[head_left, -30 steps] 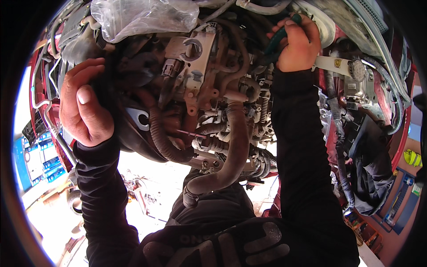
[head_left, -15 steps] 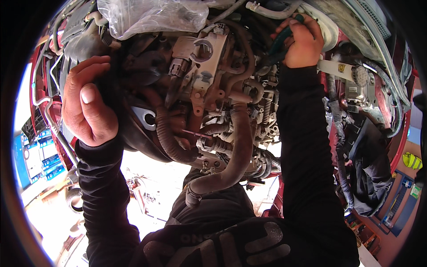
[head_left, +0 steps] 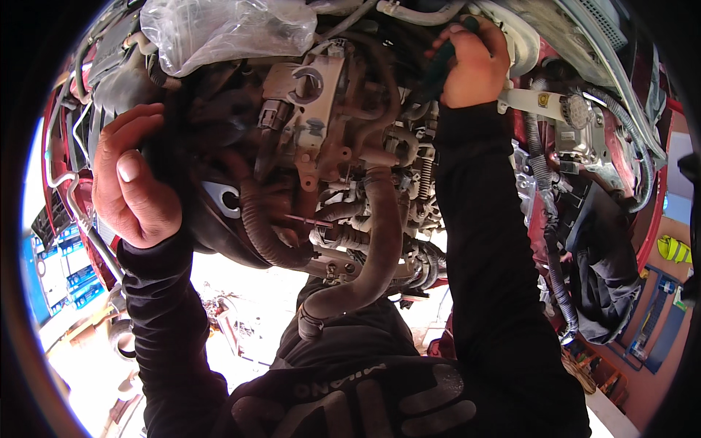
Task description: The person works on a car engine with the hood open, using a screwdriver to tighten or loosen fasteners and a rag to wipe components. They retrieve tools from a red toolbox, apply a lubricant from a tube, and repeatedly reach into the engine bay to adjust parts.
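Green-handled tool (head_left: 439,67) up at the top of the engine bay, just right of centre, and the right hand (head_left: 476,67) has it — fingers wrapped around, clamped on the grip. Its far end drops into shadow among dark hoses, so what it bites on, I cannot tell.

Over on the other side, the left hand (head_left: 137,179) is cupped, thumb apart from the curled fingers, set against the edge of a big rounded black part (head_left: 215,237); whether it truly grips, I cannot tell.

Between the two hands, a crowded engine (head_left: 321,153)! A clear plastic bag (head_left: 226,33) lies crumpled across the upper left, and below it sits a pale metal bracket (head_left: 315,125) with a grey electrical connector (head_left: 274,117) at its side. Lower down, a ribbed hose (head_left: 259,226) curves beside a silvery piece with a C-shaped opening (head_left: 219,196), while a thick smooth hose (head_left: 383,226) sweeps down toward the person's dark clothing.

Out to the right — corrugated conduit (head_left: 537,142) runs down past the right sleeve (head_left: 478,219), near a pale neck with a round textured end (head_left: 537,102).
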Available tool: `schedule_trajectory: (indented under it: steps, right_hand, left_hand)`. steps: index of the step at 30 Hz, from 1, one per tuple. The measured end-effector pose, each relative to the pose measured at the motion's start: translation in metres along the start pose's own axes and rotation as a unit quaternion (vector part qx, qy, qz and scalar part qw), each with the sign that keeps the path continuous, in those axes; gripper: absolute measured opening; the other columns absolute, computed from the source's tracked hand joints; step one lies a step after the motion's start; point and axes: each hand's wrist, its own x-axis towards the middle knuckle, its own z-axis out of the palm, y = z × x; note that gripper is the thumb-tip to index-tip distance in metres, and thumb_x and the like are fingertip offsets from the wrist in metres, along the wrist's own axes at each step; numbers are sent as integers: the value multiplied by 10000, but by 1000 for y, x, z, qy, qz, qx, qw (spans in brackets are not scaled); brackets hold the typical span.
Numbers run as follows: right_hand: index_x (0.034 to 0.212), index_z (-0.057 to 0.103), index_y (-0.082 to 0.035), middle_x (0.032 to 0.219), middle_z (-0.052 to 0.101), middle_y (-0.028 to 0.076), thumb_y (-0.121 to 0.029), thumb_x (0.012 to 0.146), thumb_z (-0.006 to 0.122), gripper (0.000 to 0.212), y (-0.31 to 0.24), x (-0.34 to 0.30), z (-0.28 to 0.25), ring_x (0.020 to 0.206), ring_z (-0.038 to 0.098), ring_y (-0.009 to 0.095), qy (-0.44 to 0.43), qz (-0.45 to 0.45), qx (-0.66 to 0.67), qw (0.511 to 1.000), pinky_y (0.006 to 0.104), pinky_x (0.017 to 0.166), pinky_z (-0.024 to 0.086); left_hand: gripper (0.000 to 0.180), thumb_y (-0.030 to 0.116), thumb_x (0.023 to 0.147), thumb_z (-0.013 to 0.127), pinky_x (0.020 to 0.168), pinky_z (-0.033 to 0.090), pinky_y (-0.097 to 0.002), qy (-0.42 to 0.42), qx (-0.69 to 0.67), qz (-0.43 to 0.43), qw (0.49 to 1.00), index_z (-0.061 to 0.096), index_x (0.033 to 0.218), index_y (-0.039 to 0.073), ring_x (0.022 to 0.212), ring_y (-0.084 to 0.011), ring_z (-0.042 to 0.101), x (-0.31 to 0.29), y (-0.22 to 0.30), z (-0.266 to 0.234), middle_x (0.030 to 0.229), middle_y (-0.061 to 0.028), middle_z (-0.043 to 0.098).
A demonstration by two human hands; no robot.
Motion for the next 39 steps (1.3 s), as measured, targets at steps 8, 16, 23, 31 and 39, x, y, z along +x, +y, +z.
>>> schedule_trajectory:
  steps: [8,16,23,31,39]
  right_hand:
    - [1083,663,51,851,692,109,-149,897,718,279,-7,-13,19,704,665,195,161,-30,-67,984,347,622,581]
    - [1229,646,-11,868,673,71,-117,946,694,306,-3,-4,11,709,630,144,-27,-37,-62,997,319,657,536]
    - [1325,604,52,1052,718,136,-116,920,731,457,-3,-10,7,920,711,230,55,-10,-25,998,399,825,615]
    - [1520,422,-10,1445,529,181,37,892,664,675,-25,-66,-11,1295,621,296,-85,-105,-64,989,415,1102,505]
    - [1629,308,-14,1536,448,191,65,812,620,878,-28,-80,-6,1428,521,338,-123,-109,-52,985,436,1172,439]
  left_hand:
    - [551,384,1150,402,1044,525,-406,2,4,3,1000,716,1152,-68,1128,-322,719,0,-2,0,1205,-224,752]
    - [529,357,1141,404,1040,526,-407,4,3,3,1000,716,1147,-70,1124,-323,720,0,-2,0,1202,-224,754]
    - [526,350,1138,409,1025,532,-406,15,-1,7,1000,722,1119,-73,1092,-329,731,2,0,1,1169,-231,759]
    - [526,348,1139,409,982,550,-396,18,-5,16,1000,720,1108,-75,1051,-326,743,3,1,0,1150,-244,761]
    - [515,332,1139,404,954,554,-383,19,1,19,1000,719,1095,-73,1022,-318,743,4,2,-1,1137,-230,765]
